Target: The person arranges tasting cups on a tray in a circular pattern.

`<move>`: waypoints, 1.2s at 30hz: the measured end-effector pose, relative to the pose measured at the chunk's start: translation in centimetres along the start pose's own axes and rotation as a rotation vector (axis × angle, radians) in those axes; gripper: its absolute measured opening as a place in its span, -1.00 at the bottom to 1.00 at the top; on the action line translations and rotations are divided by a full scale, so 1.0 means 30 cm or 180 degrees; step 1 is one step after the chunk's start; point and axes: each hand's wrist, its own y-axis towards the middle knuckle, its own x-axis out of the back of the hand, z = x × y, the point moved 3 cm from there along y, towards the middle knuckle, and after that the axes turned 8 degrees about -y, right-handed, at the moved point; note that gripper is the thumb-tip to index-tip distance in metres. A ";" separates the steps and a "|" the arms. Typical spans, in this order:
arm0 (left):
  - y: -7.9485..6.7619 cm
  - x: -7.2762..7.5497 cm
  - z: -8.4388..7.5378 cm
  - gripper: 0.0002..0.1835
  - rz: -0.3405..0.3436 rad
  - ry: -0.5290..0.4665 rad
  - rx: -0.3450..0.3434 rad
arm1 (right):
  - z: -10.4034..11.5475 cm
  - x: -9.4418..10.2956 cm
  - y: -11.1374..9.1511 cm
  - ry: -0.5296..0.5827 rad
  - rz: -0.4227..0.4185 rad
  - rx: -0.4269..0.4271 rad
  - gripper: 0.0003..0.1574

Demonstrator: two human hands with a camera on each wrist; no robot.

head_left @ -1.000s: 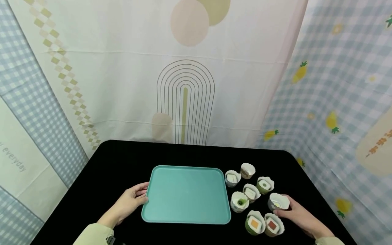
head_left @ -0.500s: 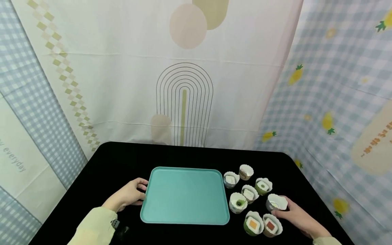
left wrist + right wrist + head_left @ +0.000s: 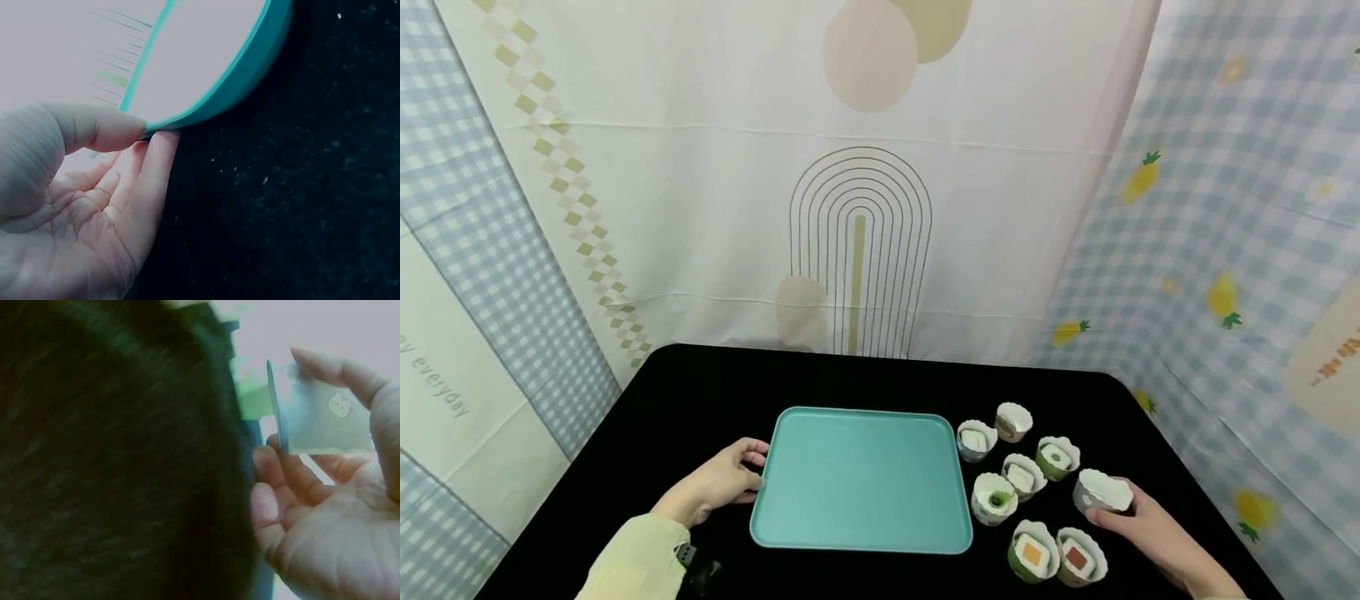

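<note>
With thumb and index finger, my left hand pinches the left rim of a teal rectangular tray; the left wrist view shows the tray edge between them. My right hand grips a grey paper baking cup with a scalloped white rim, off to the right. A small bear face marks the cup's side in the right wrist view. The cup leans so that its contents are out of sight. Close by stand a cup with an orange square inside and a cup with a red square inside.
Several more paper cups stand right of the tray, among them a cup with a green ring and a brown-patterned cup. Everything rests on a black table. Patterned curtains hang behind and at both sides.
The grey cup has shifted slightly away from the other cups and tilted, hiding its inside. My left wrist has turned a little at the tray rim. The tray has barely moved.
</note>
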 end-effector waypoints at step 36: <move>0.000 0.000 0.006 -0.43 0.0005 0.0069 -0.0075 | 0.721 -0.692 0.185 0.0732 -0.0177 0.0738 -0.26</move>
